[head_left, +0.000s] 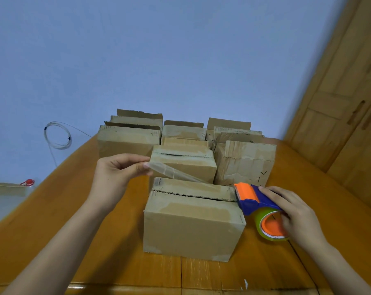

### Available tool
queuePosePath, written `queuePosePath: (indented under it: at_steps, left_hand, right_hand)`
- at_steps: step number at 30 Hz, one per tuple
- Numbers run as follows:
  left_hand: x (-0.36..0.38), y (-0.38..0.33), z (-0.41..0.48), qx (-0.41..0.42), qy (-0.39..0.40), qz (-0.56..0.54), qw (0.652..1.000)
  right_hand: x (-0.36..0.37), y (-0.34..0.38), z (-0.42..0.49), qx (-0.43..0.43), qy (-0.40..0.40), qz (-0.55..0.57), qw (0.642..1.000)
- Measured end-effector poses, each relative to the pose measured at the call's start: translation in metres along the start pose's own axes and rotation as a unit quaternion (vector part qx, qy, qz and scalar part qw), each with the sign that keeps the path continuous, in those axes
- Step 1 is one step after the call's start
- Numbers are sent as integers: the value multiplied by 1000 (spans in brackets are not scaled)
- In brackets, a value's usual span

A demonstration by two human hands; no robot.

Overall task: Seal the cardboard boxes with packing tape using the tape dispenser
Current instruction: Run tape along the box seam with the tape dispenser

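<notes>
Left hand (pixel 114 173) pinches tape (pixel 173 173) end | right hand (pixel 295 218) grips dispenser (pixel 257 207) | box (pixel 193 222) between them — keep it taut, lower along the seam

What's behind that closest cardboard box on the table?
Behind the nearest box stands a second box with flaps down, then more boxes in rows, several with flaps up. A tape strip crosses in front of it. The farthest ones are mostly hidden.

A home: wooden table (pixel 78 226), panelled wardrobe doors (pixel 342 107)
</notes>
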State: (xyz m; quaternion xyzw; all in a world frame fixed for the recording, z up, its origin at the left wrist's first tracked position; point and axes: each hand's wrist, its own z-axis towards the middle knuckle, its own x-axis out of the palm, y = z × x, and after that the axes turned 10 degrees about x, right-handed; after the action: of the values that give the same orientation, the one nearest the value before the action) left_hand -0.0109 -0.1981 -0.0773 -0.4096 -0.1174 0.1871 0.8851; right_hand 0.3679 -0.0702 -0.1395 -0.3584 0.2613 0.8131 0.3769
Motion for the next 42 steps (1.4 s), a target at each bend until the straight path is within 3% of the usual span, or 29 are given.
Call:
queuePosePath:
  at_steps: [5,18,33,37,42]
  left_hand:
    - [-6,2,1,-10,29,36,999]
    - [-24,3,6,-82,102,6,991]
    - [-44,14,10,-94,210,-21,973]
    - [-40,16,10,-116,169,-75,976]
    - [-12,17,0,-121,11,24,992]
  right_hand:
    - [0,0,0,3,3,-4,1000]
    - [-3,1,1,2,11,-4,1000]
    - [-3,2,4,-11,10,-17,1000]
    - [-4,3,3,-9,8,-11,1000]
    - [-4,3,4,-8,12,-13,1000]
